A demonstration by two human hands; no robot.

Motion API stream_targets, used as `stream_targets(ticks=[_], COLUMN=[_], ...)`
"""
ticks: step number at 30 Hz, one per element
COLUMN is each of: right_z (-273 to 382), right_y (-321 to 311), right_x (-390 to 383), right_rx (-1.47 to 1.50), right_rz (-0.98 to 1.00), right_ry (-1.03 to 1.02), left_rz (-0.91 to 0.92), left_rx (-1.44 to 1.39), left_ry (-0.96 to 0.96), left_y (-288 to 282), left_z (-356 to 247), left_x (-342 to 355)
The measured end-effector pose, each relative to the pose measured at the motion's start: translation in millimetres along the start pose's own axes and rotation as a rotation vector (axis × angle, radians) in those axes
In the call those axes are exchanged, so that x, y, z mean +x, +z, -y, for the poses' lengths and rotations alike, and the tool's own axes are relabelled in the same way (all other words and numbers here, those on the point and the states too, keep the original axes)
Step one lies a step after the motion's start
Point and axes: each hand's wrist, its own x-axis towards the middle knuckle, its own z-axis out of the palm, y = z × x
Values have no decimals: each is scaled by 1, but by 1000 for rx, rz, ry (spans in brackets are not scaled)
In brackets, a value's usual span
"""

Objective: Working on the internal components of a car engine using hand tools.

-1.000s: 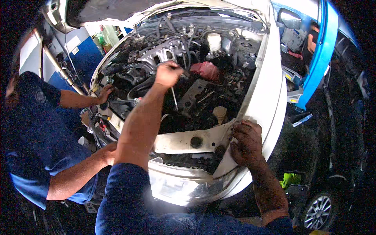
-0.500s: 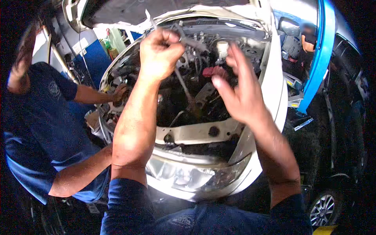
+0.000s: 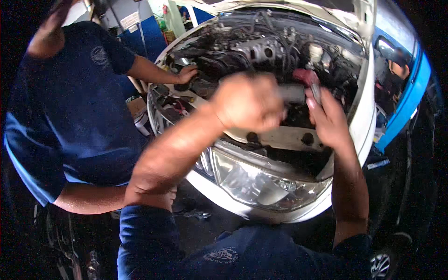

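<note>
My left hand (image 3: 249,102) is a closed fist over the front of the engine bay, smeared by motion. A blurred grey bar-like piece (image 3: 291,93) sticks out of its right side; its kind cannot be made out. To the right, my right hand (image 3: 330,121) pinches a short metal cylinder (image 3: 316,93) between thumb and fingers. Just beyond that hand lies a red cloth-like thing (image 3: 304,75) in the engine bay. Below both hands runs the pale front crossmember (image 3: 280,138) of the car.
The white car's bonnet (image 3: 308,11) stands raised above the engine (image 3: 261,49). A co-worker in a dark blue shirt (image 3: 93,107) stands at the left, a hand (image 3: 187,73) on the car's edge. The headlight (image 3: 256,182) is nearest me. A blue post (image 3: 410,102) rises at the right.
My view has shifted left. My left hand has come down and nearer to my right hand, which was open and now grips the metal cylinder. The co-worker's hand stays on the car.
</note>
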Motion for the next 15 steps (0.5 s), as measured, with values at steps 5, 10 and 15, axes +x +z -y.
stream_targets(ticks=[5, 10, 15], right_z=[-37, -40, -40], right_y=[-2, 16, 46], right_x=[-105, -201, -260], right_rx=[-135, 273, 762], right_rz=[68, 18, -200], right_ry=[300, 650, 765], left_rz=[188, 467, 575], left_rx=[-106, -122, -156], left_ry=[-110, -78, -2], left_y=[32, 53, 64], left_z=[-13, 11, 15], left_x=[-96, -154, -181])
